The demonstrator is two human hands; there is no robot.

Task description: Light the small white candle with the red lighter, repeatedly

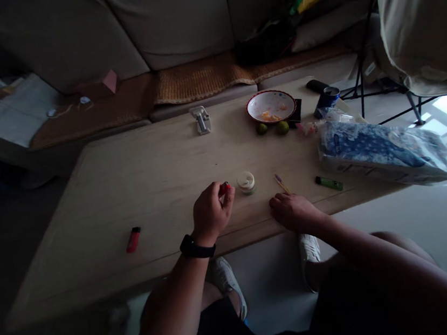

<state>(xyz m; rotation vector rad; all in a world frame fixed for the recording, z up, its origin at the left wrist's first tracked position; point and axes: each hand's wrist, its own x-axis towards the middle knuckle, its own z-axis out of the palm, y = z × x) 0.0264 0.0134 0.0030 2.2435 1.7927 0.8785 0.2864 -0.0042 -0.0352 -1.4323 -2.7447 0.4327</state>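
Observation:
My left hand (211, 212), with a black watch on the wrist, is closed around a small red lighter (224, 189) just above the table. Directly right of it stands a small glass jar with a whitish top (246, 183). My right hand (293, 211) rests low at the table's near edge, its fingers curled. A thin pen (281, 182) with a purple end reaches to those fingers; whether they grip it, I cannot tell. Another red lighter (133, 239) lies on the left of the table, and a green lighter (329, 183) lies right of my right hand.
Toward the back of the wooden table (145, 166) are a white-grey device (201, 120), a red-rimmed bowl (270, 102) with peel, two green fruits (282, 127) and a blue can (328, 99). A blue plastic-wrapped pack (384, 150) overhangs the right end. A sofa (185, 25) stands behind.

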